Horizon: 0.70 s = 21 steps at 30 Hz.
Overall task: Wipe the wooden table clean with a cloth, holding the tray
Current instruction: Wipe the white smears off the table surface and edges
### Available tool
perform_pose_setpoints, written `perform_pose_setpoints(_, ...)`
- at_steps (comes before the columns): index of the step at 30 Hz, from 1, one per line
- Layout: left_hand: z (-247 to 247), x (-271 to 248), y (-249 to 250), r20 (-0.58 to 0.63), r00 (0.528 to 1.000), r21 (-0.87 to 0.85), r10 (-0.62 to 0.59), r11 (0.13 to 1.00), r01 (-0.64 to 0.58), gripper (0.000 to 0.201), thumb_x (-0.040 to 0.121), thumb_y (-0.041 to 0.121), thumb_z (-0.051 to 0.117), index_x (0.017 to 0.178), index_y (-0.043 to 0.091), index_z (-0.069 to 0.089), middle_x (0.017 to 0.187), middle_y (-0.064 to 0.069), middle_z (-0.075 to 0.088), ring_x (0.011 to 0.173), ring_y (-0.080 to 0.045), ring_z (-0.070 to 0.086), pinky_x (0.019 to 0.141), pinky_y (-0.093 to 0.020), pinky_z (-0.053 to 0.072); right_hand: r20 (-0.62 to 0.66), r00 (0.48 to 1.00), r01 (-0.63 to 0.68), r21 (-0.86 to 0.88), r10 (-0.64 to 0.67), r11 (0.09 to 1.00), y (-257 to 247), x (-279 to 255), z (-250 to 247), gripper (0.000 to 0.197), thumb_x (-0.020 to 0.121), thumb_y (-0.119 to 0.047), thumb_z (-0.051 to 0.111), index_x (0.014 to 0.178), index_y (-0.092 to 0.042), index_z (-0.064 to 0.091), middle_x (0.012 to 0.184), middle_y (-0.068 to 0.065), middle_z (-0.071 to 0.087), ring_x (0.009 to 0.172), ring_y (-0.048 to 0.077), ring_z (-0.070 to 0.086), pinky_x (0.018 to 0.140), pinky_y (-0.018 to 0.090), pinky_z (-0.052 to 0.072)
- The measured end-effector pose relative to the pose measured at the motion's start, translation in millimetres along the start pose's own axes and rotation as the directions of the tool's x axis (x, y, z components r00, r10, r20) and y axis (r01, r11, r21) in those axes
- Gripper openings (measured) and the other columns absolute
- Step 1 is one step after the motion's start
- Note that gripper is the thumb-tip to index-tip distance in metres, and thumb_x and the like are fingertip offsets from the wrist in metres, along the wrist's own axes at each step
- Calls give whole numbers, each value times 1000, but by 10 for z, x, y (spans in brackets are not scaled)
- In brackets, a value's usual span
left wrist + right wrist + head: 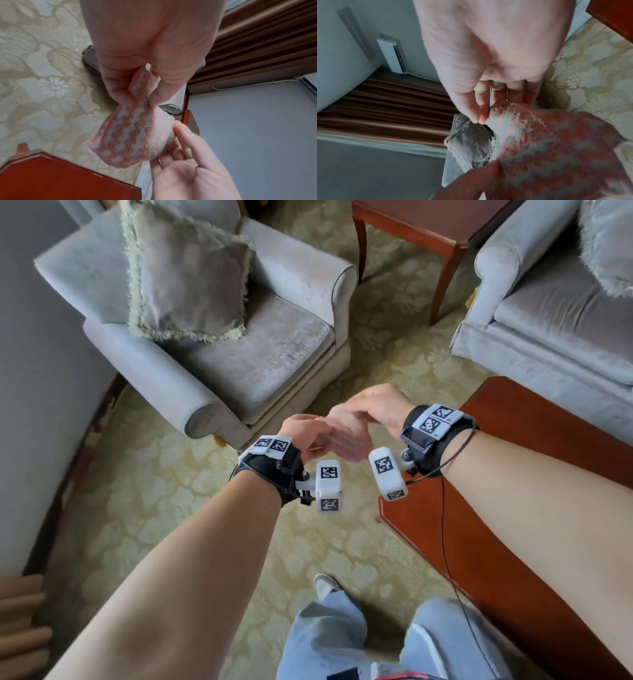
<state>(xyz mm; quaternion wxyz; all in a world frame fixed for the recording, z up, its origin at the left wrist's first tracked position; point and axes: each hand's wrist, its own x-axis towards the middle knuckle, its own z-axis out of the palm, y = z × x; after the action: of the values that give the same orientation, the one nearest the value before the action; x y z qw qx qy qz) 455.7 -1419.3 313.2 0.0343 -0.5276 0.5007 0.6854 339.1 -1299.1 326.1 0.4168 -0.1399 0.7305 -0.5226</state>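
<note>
Pink and grey stripes ran across the fuzzy cloth (135, 136) that we held up in the air, over the carpet (144, 529) and not on the tabletop (513, 542). Our left hand (145, 54) pinched the top of the cloth between thumb and fingers, so it hung down in a bunch. Our right hand (190, 166) was just beside it with fingers mostly straight, touching the cloth's far edge. Whether it really gripped the cloth, we could not tell. Both hands were close together in front of us. The red-brown wooden tabletop was off to our right, near our right arm. A grey armchair (239, 364) with a fringed cushion (185, 278) stood ahead on the left.
</note>
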Motion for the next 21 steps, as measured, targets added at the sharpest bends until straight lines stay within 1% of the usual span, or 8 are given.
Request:
perform_pose_setpoints(2,-153,170,191,-1,1000,27,-24,999,24,35,89,-1,67,124,3,63,100,-22,63,78,-26,60,55,-29,57,-42,999,23,40,-21,999,-136,179,73,18,81,4,70,70,-9,66,67,0,65,57,2,62,60,15,51)
perform_pose_setpoints(4,-210,327,386,3,1000,82,-26,996,26,29,89,5,69,117,2,65,108,-24,65,88,-28,60,68,-33,57,-75,997,31,50,-27,998,-228,382,79,17,83,6,67,73,-8,66,72,2,66,63,6,62,60,15,50)
perform_pose_setpoints(7,-219,641,732,3,999,114,49,992,-49,25,84,3,73,108,6,69,105,-17,69,97,-28,65,70,-33,56,-121,993,24,39,-19,999,-283,752,6,18,83,6,67,74,-10,67,71,1,65,69,11,59,69,23,50)
perform_pose_setpoints(10,-87,934,1098,13,995,98,99,990,-100,20,84,-3,71,99,10,67,102,-14,70,98,-25,68,87,-39,58,-161,987,2,16,0,1000,-294,1118,-143,17,82,2,70,77,-13,68,75,-2,66,78,12,61,73,25,50)
perform_pose_setpoints(14,274,1314,1677,71,989,162,131,977,-141,21,88,-1,69,107,6,66,101,-17,70,93,-30,70,74,-41,61,-191,981,-34,14,36,999,-358,1693,-441,15,83,-3,72,79,-18,70,84,0,69,89,20,62,88,41,54)
perform_pose_setpoints(16,488,1511,1971,83,989,164,119,978,-132,17,88,-1,69,102,8,67,101,-21,70,88,-32,71,71,-45,62,-213,977,-32,-7,30,999,-435,1972,-633,15,82,-7,74,84,-21,71,89,0,70,90,19,64,86,37,55)
perform_pose_setpoints(18,732,1654,2239,133,984,181,119,973,-142,19,89,-3,65,99,13,63,99,-20,69,85,-31,70,66,-44,62,-232,973,-23,-40,13,999,-517,2157,-839,18,81,-11,76,94,-22,71,96,-2,71,95,17,66,86,32,54)
perform_pose_setpoints(21,1146,1835,2630,201,971,202,130,964,-171,31,88,-9,61,111,11,58,91,-20,68,76,-29,70,56,-39,60,-207,978,4,-102,-25,995,-700,2315,-1158,37,82,-24,78,116,-19,67,110,-2,70,101,13,65,87,28,53)
